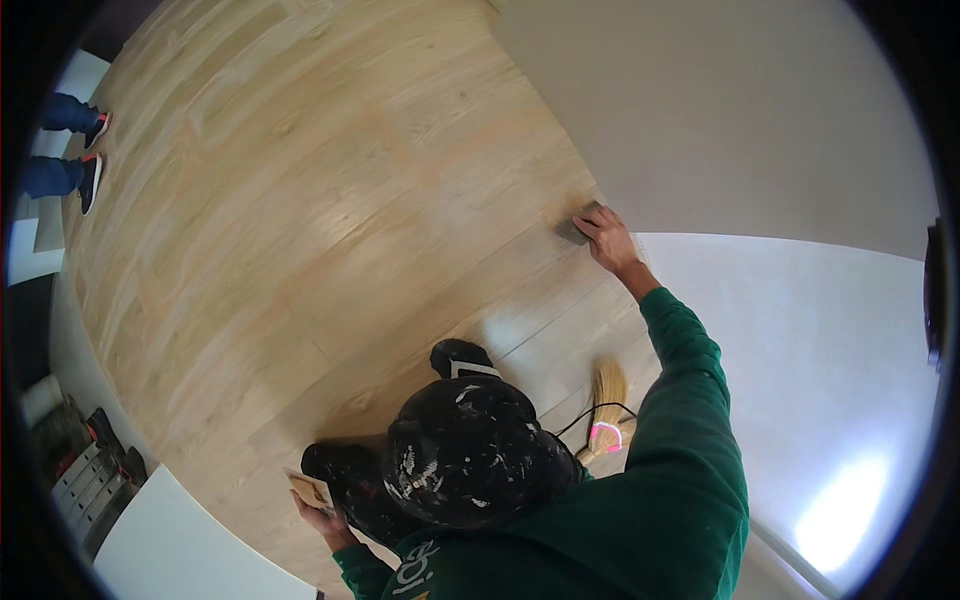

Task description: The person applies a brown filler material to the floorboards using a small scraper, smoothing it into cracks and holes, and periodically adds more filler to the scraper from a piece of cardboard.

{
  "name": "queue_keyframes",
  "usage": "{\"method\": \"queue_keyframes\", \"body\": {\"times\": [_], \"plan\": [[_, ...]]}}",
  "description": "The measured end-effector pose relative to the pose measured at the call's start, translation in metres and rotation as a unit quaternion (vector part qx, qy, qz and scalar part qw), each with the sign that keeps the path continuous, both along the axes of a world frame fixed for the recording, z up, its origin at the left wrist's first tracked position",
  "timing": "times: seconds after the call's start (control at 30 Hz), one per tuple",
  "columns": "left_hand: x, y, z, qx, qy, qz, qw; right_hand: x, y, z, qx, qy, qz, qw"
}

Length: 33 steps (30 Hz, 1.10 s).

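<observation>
My right hand (605, 241) reaches out to the wood-look floor at the foot of the wall corner. Its fingers are closed on a small grey flat spreader (578, 224), whose exact kind I cannot make out. The spreader touches the floor, and a brownish smear surrounds it. Low on the left, my left hand (320, 512) grips a flat rectangular plate (308, 488) by its near side. The plate's face looks tan, perhaps from paste on it. Pale and brownish streaks mark the floor planks (300, 215).
A straw hand broom (608, 395) with a pink band lies by my right arm, a dark cable across it. Walls (740, 120) rise on the right. Another person's legs and shoes (90, 180) stand at far left. A grey metal step (85, 490) is at lower left.
</observation>
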<state>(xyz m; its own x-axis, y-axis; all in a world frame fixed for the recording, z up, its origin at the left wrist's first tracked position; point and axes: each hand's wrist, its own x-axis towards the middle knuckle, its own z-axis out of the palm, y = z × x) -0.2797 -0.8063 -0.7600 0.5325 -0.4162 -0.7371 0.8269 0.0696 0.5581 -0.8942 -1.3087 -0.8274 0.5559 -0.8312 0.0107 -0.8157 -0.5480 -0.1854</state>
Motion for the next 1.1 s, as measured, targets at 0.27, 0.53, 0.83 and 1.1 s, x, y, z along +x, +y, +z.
{"method": "queue_keyframes", "body": {"times": [0.27, 0.53, 0.83, 1.1], "plan": [[-0.002, -0.002, -0.001, 0.039, -0.013, 0.005, 0.999, 0.035, 0.032, -0.006, 0.034, -0.004, 0.022, 0.999], [-0.007, -0.008, 0.003, 0.034, -0.026, -0.013, 0.999, 0.117, 0.065, -0.011, 0.026, -0.01, 0.03, 0.999], [-0.014, -0.053, -0.027, -0.058, 0.022, -0.023, 0.998, 0.189, 0.094, -0.012, 0.032, -0.04, 0.073, 0.996], [-0.054, -0.169, 0.013, -0.142, 0.084, -0.104, 0.981, 0.214, 0.143, 0.044, 0.082, -0.157, 0.095, 0.98]]}}
